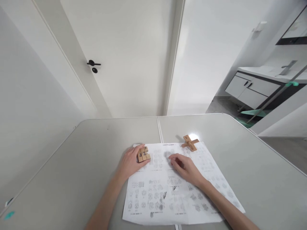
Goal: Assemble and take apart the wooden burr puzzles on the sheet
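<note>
Light brown wood made up the notched block (145, 157), which, in the head view, sat on the far left part of a white printed sheet (177, 214). The left hand (130, 159) pinched it, thumb along the near side and fingers bent around the left and far sides. Near the middle of the sheet, the right hand (185, 166) had its fingers curled inward, with thumb and forefinger close together; whether their tips met or pinched anything, I could not tell. Beyond it and to its right, a wooden cross (191, 144) marked with a 2 lay across the sheet's far edge, well apart from the block. Rows of small grey figures covered the paper, their print too small to read. Under everything stretched a pale grey bench (100, 153), split by a white seam (159, 129). Behind stood a white door (129, 60) with a black handle (93, 63).
</note>
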`<action>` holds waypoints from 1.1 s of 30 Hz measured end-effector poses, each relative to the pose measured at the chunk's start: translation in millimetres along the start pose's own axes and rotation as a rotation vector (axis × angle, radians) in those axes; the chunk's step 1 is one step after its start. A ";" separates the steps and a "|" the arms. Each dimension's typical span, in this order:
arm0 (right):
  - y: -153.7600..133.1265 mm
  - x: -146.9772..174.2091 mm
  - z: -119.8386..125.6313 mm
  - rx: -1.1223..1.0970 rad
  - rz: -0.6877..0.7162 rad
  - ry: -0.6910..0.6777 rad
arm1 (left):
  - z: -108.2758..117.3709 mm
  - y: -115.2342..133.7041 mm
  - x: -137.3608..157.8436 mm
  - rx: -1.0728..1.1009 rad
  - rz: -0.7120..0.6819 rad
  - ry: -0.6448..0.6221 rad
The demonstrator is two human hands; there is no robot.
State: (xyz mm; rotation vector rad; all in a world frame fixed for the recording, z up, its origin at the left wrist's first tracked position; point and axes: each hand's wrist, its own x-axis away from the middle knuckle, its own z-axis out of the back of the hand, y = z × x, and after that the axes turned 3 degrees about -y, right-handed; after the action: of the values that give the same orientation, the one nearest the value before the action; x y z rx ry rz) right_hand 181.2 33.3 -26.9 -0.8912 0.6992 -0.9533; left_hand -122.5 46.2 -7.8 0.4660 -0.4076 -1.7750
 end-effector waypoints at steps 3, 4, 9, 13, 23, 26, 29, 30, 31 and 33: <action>0.6 0.4 0.2 -0.033 -0.015 0.013 | 1.8 1.6 -0.4 0.032 0.010 0.010; 1.1 0.3 0.4 -0.046 -0.026 0.019 | 2.3 1.8 -0.5 0.041 0.014 0.014; 2.7 -0.6 1.8 -0.085 -0.055 0.048 | 3.5 -0.2 -1.0 0.082 0.051 -0.012; 3.6 -1.0 3.1 -0.150 -0.062 0.066 | 4.6 -4.5 -1.8 0.112 0.077 -0.032; 9.2 -4.0 22.4 -0.896 -0.280 0.073 | 7.3 -6.5 -3.2 0.118 0.055 -0.014; 19.9 -4.4 30.7 -1.195 -0.347 -0.013 | 7.4 -4.1 -2.8 0.093 0.032 0.011; 31.5 -7.2 34.8 -1.361 -0.362 -0.022 | 7.0 -1.2 -2.6 0.032 0.010 0.069; 34.1 -8.5 35.6 -1.395 -0.361 -0.021 | 6.6 -0.2 -2.4 0.010 0.006 0.088; 36.0 -9.8 36.2 -1.419 -0.356 -0.019 | 6.3 0.8 -2.2 -0.010 0.003 0.104; 37.4 -11.8 37.4 -1.439 -0.331 -0.005 | 5.7 2.8 -1.8 -0.049 0.006 0.124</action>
State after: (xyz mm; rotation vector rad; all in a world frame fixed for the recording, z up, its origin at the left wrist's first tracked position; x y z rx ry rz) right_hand 221.4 67.0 -40.8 -2.3117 1.2684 -0.6177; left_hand -122.6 47.4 -1.4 0.5366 -0.2779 -1.7361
